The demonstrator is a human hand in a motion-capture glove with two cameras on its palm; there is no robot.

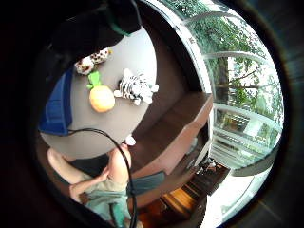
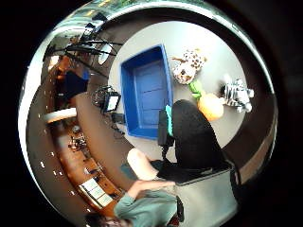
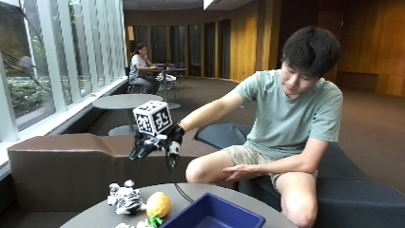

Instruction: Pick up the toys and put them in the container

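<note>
Outside view shows the gloved right hand (image 3: 155, 145) hovering released above the toys (image 3: 142, 204) beside the blue container (image 3: 215, 216) on the worktop (image 3: 95, 218); a careless descent could nudge the round orange toy (image 3: 158, 203) rolling away.

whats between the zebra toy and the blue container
The orange carrot plush sits between the zebra toy and the blue container, clearest in the outside view.

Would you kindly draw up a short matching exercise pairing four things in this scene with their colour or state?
Things:
1. container
2. zebra toy
3. fruit toy
4. gloved right hand

Descriptions:
A. orange with a green top
B. raised above the table, holding nothing
C. blue and empty
D. black-and-white striped

Pairs: 1-C, 2-D, 3-A, 4-B
</note>
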